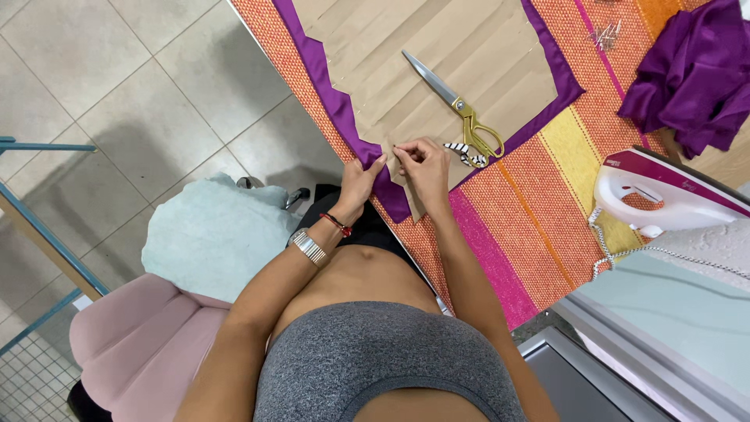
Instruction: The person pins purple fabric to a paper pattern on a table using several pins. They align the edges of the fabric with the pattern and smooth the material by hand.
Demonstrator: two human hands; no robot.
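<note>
A brown paper pattern (437, 47) lies on purple satin fabric (332, 101) spread over a striped orange and pink cloth (539, 211). My left hand (361, 181) presses the purple fabric's edge at the near corner. My right hand (426, 164) pinches something small, likely a pin, at the paper's near edge, fingertips close to the left hand's. Gold-handled scissors (457, 105) rest on the paper just beyond my right hand.
A white and magenta iron (664, 191) with its cord stands at right. A bundle of purple fabric (691, 70) lies at the far right, pins (605, 33) near it. A pink chair (141, 344) with a pale blue cloth (211, 234) is at left, over tiled floor.
</note>
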